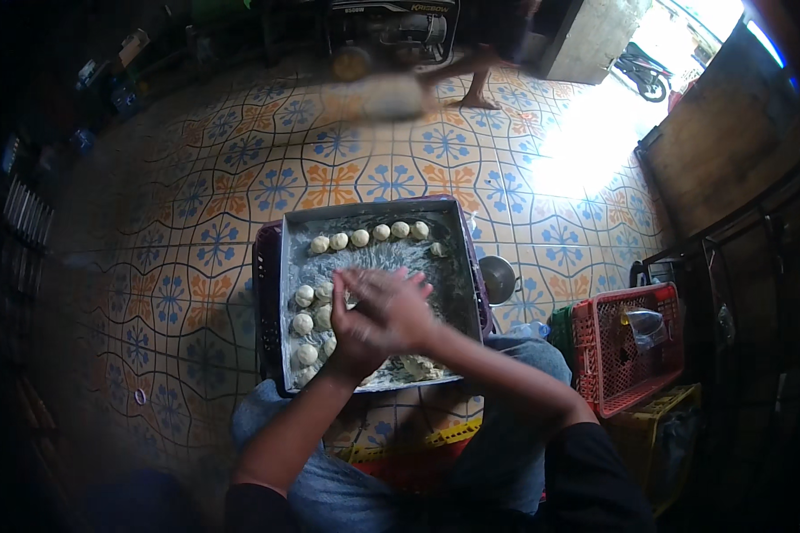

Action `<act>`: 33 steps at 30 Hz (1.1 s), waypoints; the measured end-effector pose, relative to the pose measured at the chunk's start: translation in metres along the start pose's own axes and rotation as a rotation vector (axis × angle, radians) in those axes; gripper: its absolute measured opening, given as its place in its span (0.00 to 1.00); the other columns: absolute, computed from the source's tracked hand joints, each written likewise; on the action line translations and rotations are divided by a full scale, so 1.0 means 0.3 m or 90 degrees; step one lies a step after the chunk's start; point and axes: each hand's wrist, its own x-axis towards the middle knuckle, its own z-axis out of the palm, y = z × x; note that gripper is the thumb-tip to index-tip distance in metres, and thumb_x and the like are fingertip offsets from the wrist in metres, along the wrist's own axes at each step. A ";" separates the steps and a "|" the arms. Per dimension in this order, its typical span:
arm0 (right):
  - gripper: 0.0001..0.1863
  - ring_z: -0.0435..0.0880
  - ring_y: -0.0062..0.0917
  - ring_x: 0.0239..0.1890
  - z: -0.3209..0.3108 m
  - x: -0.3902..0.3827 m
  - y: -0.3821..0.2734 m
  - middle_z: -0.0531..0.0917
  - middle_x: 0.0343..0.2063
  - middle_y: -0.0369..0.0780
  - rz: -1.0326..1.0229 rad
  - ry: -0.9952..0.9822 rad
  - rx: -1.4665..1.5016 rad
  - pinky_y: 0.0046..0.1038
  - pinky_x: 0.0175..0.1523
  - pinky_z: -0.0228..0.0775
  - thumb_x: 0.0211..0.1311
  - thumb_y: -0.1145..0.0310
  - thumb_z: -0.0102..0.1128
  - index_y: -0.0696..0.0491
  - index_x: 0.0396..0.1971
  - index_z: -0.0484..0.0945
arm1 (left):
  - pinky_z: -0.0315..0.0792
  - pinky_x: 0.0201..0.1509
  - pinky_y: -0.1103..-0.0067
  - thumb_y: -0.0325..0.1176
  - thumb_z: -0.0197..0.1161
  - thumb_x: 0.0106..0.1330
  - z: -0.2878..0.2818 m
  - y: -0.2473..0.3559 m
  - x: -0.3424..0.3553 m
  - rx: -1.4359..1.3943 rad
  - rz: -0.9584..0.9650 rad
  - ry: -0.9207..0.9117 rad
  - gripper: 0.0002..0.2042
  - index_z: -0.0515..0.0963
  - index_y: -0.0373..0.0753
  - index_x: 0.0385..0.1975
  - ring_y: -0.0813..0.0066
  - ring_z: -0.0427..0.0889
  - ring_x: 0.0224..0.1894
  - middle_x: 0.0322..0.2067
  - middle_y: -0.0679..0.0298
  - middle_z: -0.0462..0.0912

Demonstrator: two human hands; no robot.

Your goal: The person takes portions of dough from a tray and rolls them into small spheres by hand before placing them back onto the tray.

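Over the middle of a square metal tray (284,266) dusted with white flour, my left hand (357,330) and my right hand (402,311) are pressed palm to palm, the right one across the left. Both are smeared by motion, and whatever lies between the palms is hidden. Small round dough balls (360,238) form a row along the tray's far side. More dough balls (303,323) sit at its left, partly covered by my left hand and wrist. A loose dough lump (420,367) rests near the front edge, below my right forearm, and a smaller dough piece (437,250) lies far right.
The tray sits on a dark purple support (268,306). A metal pot (500,280) stands right of it, near a red plastic crate (631,346). Beyond, a person's bare leg (476,89) and a blurred pale object (391,98) show before a generator (396,35).
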 end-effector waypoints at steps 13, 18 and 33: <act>0.31 0.81 0.42 0.62 -0.116 0.016 -0.120 0.84 0.57 0.46 -0.228 0.031 -0.059 0.53 0.73 0.60 0.66 0.43 0.57 0.49 0.61 0.81 | 0.57 0.78 0.57 0.69 0.33 0.75 -0.004 0.000 0.016 0.190 0.114 -0.122 0.43 0.60 0.36 0.74 0.50 0.61 0.75 0.72 0.50 0.64; 0.25 0.79 0.40 0.64 -0.191 0.083 0.018 0.85 0.55 0.43 -0.185 -0.008 0.072 0.52 0.72 0.61 0.70 0.50 0.58 0.53 0.56 0.82 | 0.59 0.77 0.60 0.55 0.44 0.79 -0.048 -0.062 0.000 0.159 0.062 0.132 0.32 0.58 0.39 0.75 0.48 0.64 0.74 0.72 0.48 0.64; 0.25 0.77 0.45 0.65 -0.107 0.044 -0.111 0.83 0.57 0.46 -0.140 0.018 0.024 0.49 0.74 0.57 0.68 0.51 0.55 0.52 0.55 0.84 | 0.63 0.75 0.67 0.64 0.33 0.78 0.069 0.003 -0.019 0.013 0.039 0.207 0.37 0.65 0.40 0.72 0.61 0.70 0.71 0.69 0.58 0.70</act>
